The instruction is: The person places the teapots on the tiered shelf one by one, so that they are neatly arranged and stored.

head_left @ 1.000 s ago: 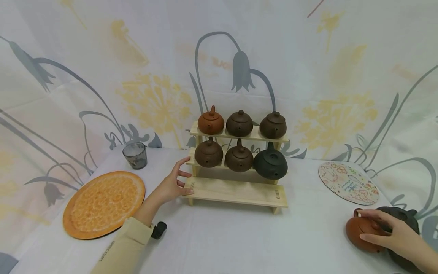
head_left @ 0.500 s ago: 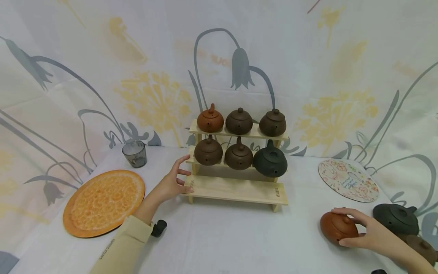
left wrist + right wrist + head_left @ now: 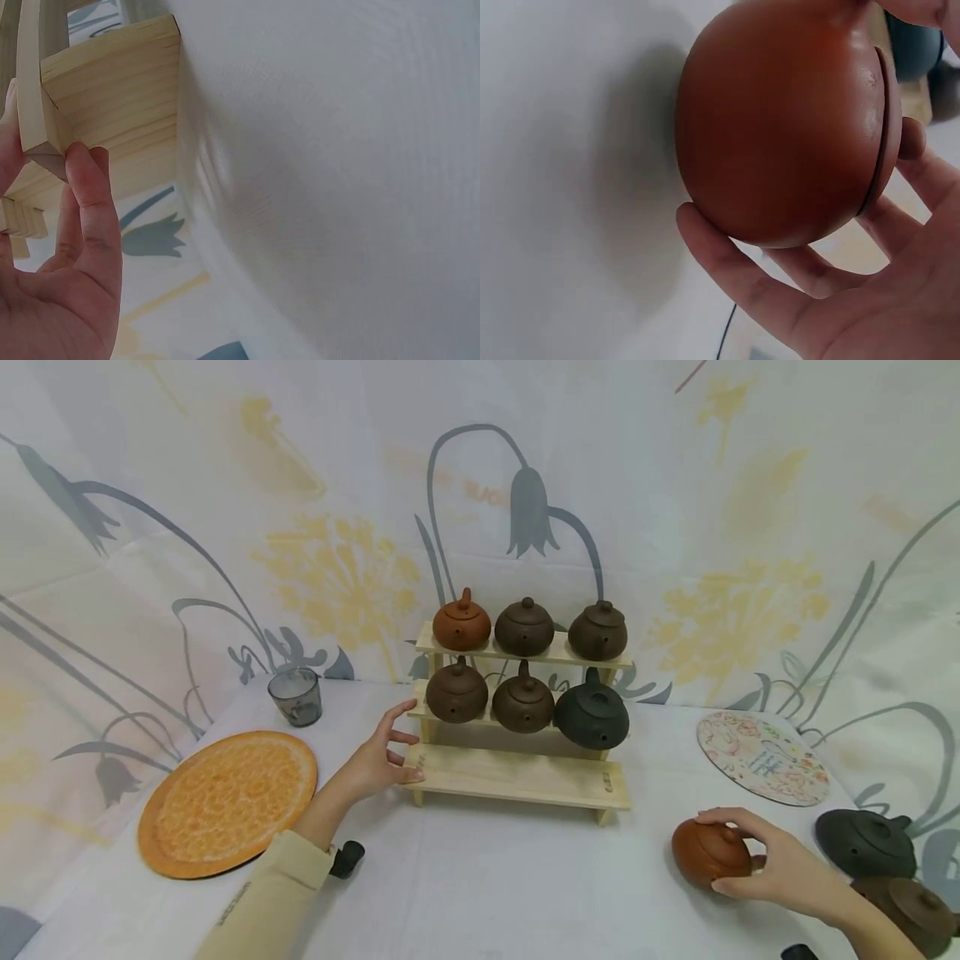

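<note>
My right hand (image 3: 783,868) grips a reddish-brown clay teapot (image 3: 708,853) at the table's right side. In the right wrist view, fingers curl round the belly and lid of the teapot (image 3: 780,127), and its shadow falls on the cloth beside it. My left hand (image 3: 371,764) holds the left end of a three-step wooden stand (image 3: 517,775). Seen from the left wrist, the stand's board end (image 3: 112,82) sits between the thumb and fingers of the left hand (image 3: 71,277). Teapots fill the two upper steps, among them a dark green one (image 3: 592,717); the lowest step is bare.
A dark green teapot (image 3: 866,843) and a brown teapot (image 3: 907,910) stand at the far right, near my right forearm. A patterned round mat (image 3: 763,758) lies behind them. On the left are an orange round mat (image 3: 228,802) and a grey glass cup (image 3: 296,697).
My right hand has carried the reddish-brown teapot leftward, away from the two teapots at the far right. The left hand keeps its place on the stand.
</note>
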The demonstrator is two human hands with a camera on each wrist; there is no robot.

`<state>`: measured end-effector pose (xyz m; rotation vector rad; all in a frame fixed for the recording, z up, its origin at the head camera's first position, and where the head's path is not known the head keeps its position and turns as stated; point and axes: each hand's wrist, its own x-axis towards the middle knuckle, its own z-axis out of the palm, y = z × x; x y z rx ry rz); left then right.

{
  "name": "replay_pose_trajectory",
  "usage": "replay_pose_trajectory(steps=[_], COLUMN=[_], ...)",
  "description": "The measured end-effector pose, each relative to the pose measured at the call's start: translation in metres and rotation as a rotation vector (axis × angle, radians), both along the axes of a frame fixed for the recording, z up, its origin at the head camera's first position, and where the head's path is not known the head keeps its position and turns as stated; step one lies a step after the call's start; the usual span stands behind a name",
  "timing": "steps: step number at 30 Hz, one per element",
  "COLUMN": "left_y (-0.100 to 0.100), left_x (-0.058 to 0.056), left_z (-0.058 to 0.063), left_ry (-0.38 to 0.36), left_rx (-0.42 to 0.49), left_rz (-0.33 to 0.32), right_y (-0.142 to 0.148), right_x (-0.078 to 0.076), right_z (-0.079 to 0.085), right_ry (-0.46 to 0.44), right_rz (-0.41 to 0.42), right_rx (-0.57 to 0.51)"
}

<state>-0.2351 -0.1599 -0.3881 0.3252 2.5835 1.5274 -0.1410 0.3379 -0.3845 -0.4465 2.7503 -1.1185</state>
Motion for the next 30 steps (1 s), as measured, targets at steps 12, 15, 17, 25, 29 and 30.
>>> replay_pose_trajectory(steps=[12, 15, 17, 25, 29, 30], left_y=[-0.001, 0.0, 0.0, 0.0, 0.0, 0.0], left_x=[0.001, 0.0, 0.0, 0.001, 0.001, 0.001], left_z=[-0.002, -0.002, -0.002, -0.003, -0.001, 0.0], left_ry=[0.004, 0.003, -0.003, 0.002, 0.009, 0.007], left_rx=[-0.015, -0.015, -0.01, -0.012, -0.017, -0.018], left_rz=[0.004, 0.003, -0.002, -0.003, 0.003, 0.002], right_y=[-0.072, -0.087, -0.097, -0.142, -0.166, -0.171], right_x=[-0.011, -0.016, -0.019, -0.036, -0.046, -0.049], right_z=[0.03, 0.034, 0.035, 0.038, 0.037, 0.036], right_ry=[0.231, 0.247, 0.255, 0.229, 0.215, 0.21], right_rz=[0.253, 0.318, 0.353, 0.429, 0.445, 0.448], right_rx=[-0.105, -0.129, -0.147, -0.197, -0.181, -0.178])
